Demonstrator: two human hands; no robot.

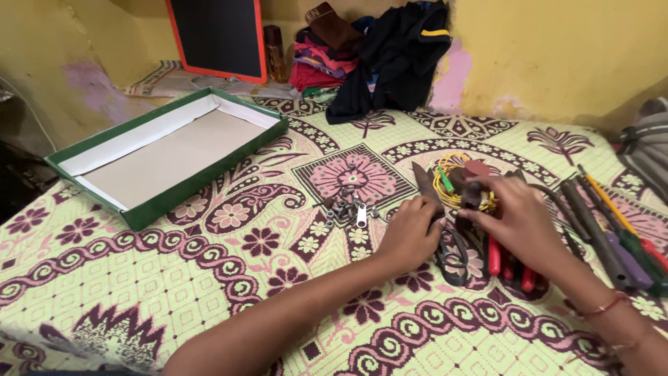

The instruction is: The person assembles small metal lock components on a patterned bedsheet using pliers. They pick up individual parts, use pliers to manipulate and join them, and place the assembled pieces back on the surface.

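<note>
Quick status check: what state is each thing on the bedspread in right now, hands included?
Green box: open, empty.
Scissors: flat, under left hand.
Yellow wire: coiled.
Small metal parts: loose heap.
Red-handled pliers: lying flat.
Screwdrivers: lying side by side.
Left hand: resting on scissors.
Right hand: gripping a dark tool; which tool, unclear.

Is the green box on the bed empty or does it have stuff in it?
Empty. The green box shows only its bare pale bottom and white inner walls; nothing lies inside it.

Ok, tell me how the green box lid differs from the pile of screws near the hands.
The green box lid is one large, shallow container, white inside; the screws are many tiny dark metal pieces in a loose heap. The lid lies far from the left hand; the screws lie close beside it. Both rest on the patterned cloth.
</note>
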